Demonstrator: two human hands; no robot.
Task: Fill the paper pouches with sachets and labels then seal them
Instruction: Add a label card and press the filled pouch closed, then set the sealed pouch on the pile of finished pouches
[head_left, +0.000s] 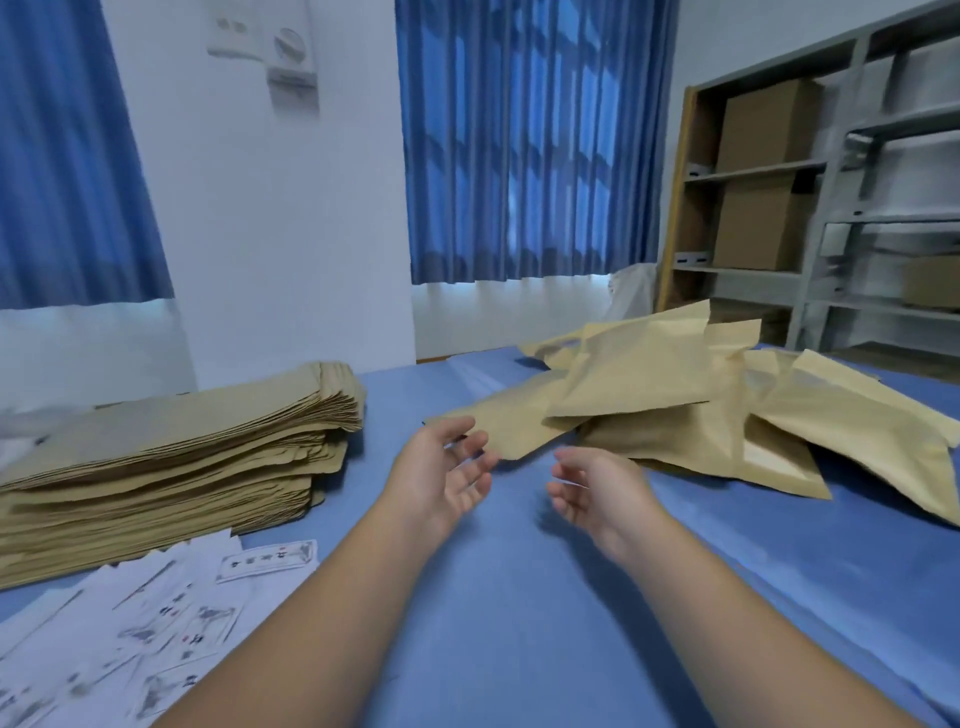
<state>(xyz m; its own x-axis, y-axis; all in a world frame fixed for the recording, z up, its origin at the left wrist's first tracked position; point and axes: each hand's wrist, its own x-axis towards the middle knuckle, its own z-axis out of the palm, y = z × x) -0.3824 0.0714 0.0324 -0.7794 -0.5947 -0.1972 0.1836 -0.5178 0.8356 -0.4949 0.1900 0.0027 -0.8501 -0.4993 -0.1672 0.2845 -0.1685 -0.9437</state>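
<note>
A tall stack of flat brown paper pouches (171, 457) lies at the left of the blue table (519, 597). Puffed, filled pouches (675, 395) are heaped at the right. White printed labels and sachets (130, 634) are scattered at the lower left. My left hand (447, 478) and my right hand (597, 493) hover over the middle of the table, palms facing each other, fingers relaxed and holding nothing. The nearest pouch (504, 421) of the heap lies just beyond my left fingertips, not gripped.
Metal shelving (831, 218) with cardboard boxes (763, 124) stands at the far right. Blue curtains (530, 135) and a white wall are behind the table. A white bag (631, 291) sits near the shelves.
</note>
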